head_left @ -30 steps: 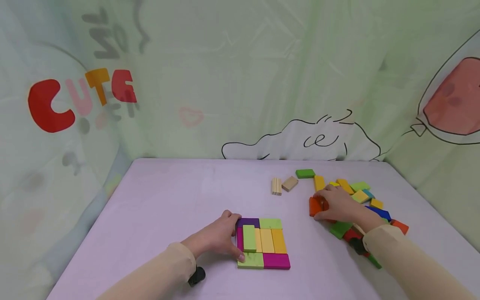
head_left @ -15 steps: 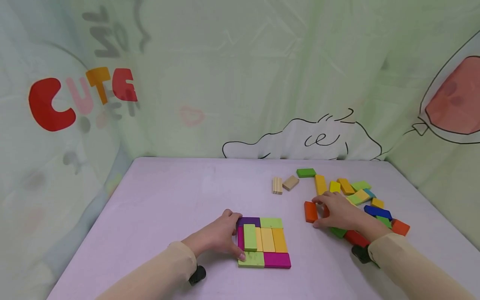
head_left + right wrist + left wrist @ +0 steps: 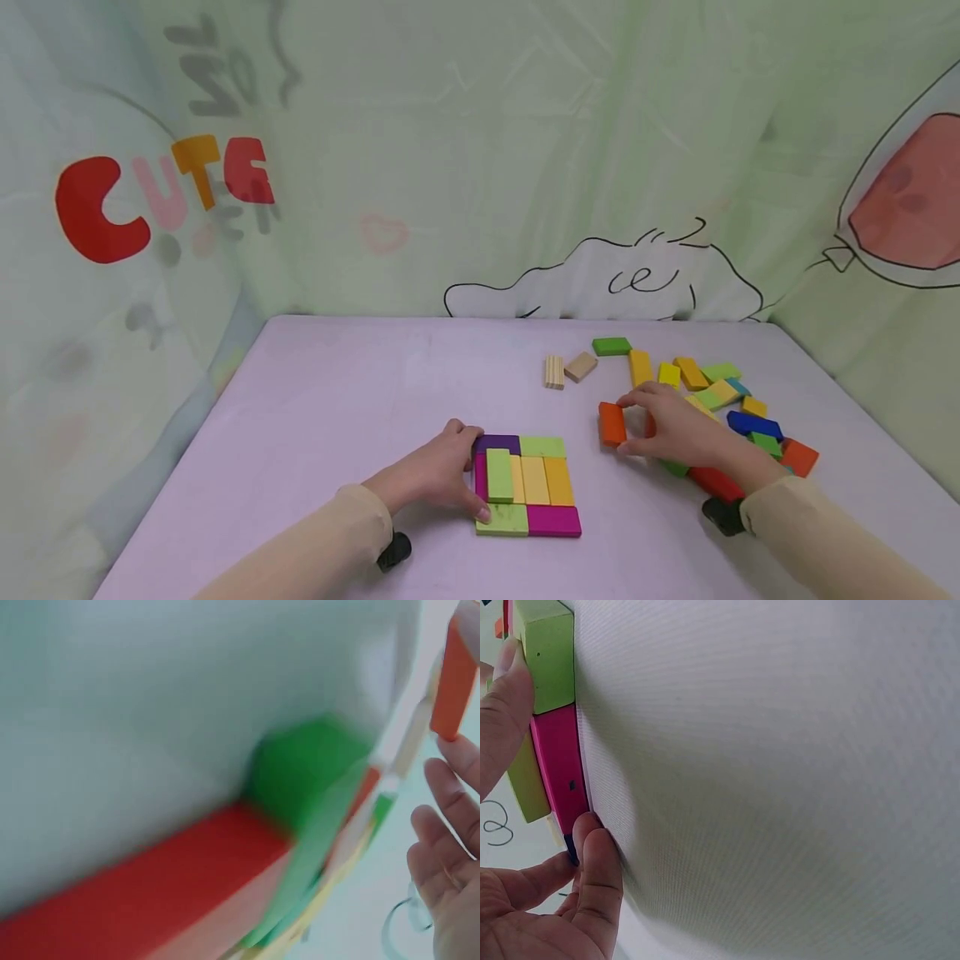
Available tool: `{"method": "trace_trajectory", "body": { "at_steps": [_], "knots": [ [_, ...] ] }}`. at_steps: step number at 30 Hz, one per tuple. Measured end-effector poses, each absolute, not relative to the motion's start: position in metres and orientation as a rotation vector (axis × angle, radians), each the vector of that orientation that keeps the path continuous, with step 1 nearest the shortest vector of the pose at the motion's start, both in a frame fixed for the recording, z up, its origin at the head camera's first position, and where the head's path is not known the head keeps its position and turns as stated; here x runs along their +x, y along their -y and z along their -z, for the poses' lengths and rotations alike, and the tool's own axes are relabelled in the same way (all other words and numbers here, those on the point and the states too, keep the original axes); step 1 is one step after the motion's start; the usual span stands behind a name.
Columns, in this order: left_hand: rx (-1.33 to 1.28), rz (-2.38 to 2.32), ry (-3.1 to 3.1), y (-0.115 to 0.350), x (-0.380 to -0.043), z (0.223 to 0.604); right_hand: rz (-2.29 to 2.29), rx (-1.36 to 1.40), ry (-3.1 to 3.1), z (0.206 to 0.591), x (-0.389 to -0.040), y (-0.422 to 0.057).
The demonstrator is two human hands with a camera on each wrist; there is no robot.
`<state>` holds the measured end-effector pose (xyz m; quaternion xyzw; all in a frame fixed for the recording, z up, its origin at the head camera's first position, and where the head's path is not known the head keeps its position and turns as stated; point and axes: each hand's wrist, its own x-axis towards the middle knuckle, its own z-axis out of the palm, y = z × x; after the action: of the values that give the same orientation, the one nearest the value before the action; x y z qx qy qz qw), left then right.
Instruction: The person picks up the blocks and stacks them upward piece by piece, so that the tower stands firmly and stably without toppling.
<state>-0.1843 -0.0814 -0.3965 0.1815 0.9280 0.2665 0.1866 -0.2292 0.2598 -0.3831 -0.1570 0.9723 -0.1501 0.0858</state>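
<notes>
My left hand [image 3: 442,467] holds the left side of a flat square of wooden blocks. Its thumb lies on the light green block [image 3: 508,522] at the front left corner, and its fingers reach the purple block [image 3: 497,444] at the back. Between them runs a magenta block [image 3: 560,769] along that side. A second light green block [image 3: 498,477] lies on top of the square's yellow ones [image 3: 535,481]. To the right, my right hand [image 3: 678,429] pinches an orange block [image 3: 611,423] between thumb and fingertips; the right wrist view shows this block [image 3: 452,686] at its upper right edge.
Loose coloured blocks lie around and beyond the right hand, among them a blue block [image 3: 754,424], a red block [image 3: 714,482] and an orange-red block [image 3: 799,457]. Two plain wood blocks [image 3: 581,367] and a green block [image 3: 611,346] lie further back. A printed curtain [image 3: 420,167] hangs behind the table.
The right hand has drawn the orange block out of the loose pile, leftward and slightly nearer the square. The left hand has stayed at the square's left side.
</notes>
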Motion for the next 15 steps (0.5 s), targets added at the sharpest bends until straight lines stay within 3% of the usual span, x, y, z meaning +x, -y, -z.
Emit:
{"method": "trace_trajectory", "body": {
  "at_steps": [8, 15],
  "knots": [
    [0.512, -0.746, -2.611, 0.081, -0.184, 0.394, 0.5, -0.73, -2.864, 0.377, -0.191, -0.21],
    [0.505, -0.757, -2.601, 0.08, -0.184, 0.394, 0.468, -0.826, -2.851, 0.384, -0.183, -0.192]
  ]
}}
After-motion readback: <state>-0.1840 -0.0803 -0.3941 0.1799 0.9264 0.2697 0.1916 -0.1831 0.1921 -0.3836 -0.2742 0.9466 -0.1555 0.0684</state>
